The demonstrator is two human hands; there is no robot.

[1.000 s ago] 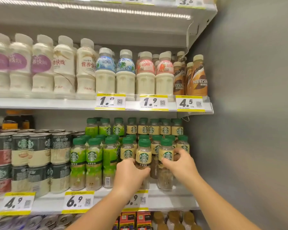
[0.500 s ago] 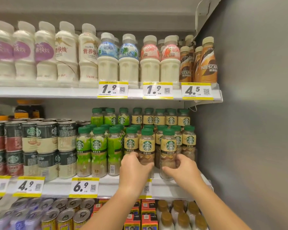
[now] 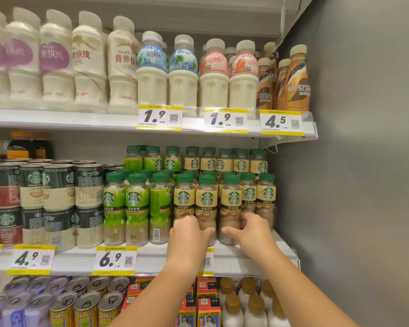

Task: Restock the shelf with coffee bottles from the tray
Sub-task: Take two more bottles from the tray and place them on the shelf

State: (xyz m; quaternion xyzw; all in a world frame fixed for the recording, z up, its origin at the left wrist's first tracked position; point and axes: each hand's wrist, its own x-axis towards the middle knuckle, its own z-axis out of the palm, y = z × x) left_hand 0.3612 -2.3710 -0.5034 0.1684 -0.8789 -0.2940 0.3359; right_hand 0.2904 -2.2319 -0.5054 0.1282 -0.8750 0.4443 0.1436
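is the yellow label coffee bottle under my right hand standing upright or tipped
Upright. The yellow-label bottle stands with its green cap straight above its base on the shelf, level with its neighbours; the right hand grips its lower part.

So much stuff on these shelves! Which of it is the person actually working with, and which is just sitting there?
In the job:
- left hand and right hand, each on a front bottle
- yellow-label coffee bottles
- middle shelf

Just sitting there:
- green-label bottles
- coffee cans
- white milk bottles and Nescafe bottles above
- cans below
- price tags
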